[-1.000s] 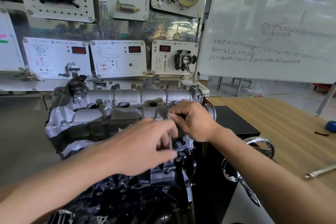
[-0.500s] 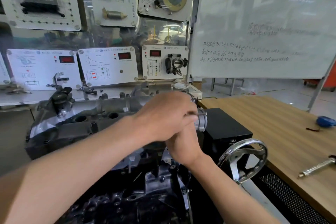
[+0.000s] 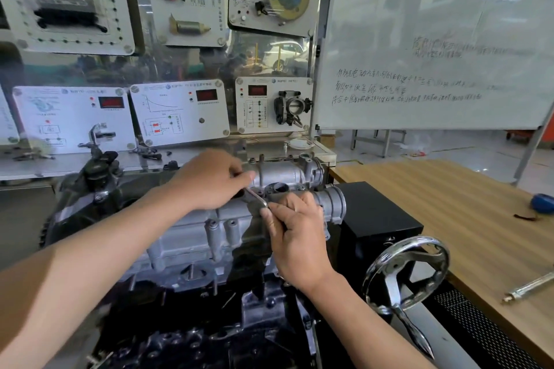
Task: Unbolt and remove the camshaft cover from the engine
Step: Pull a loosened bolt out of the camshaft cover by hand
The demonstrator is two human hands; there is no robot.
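1. Straight ahead of me, on top of the dark engine [image 3: 195,338], sits the silver camshaft cover [image 3: 186,231], running from left to right across the block.
2. My left hand [image 3: 209,180] reaches over the cover from the left, its fingers curled round the upper end of a small metal wrench [image 3: 254,195].
3. My right hand [image 3: 299,237] comes up from below, thumb and fingers pinching the lower end of the same wrench, just beside a round opening in the cover's top.
4. An upright bolt [image 3: 261,171] stands out of the cover just behind the wrench, near my left fingertips.
5. To the right of the engine stands a black box [image 3: 380,219], with a chrome handwheel [image 3: 404,272] in front of it.
6. Farther right, a wooden worktop [image 3: 449,204] carries a blue object [image 3: 544,202] near its far edge and a metal tool [image 3: 530,287] near its front edge, well apart.
7. Behind the engine hang white training panels [image 3: 180,112], and a whiteboard [image 3: 434,39] with handwriting stands to their right.
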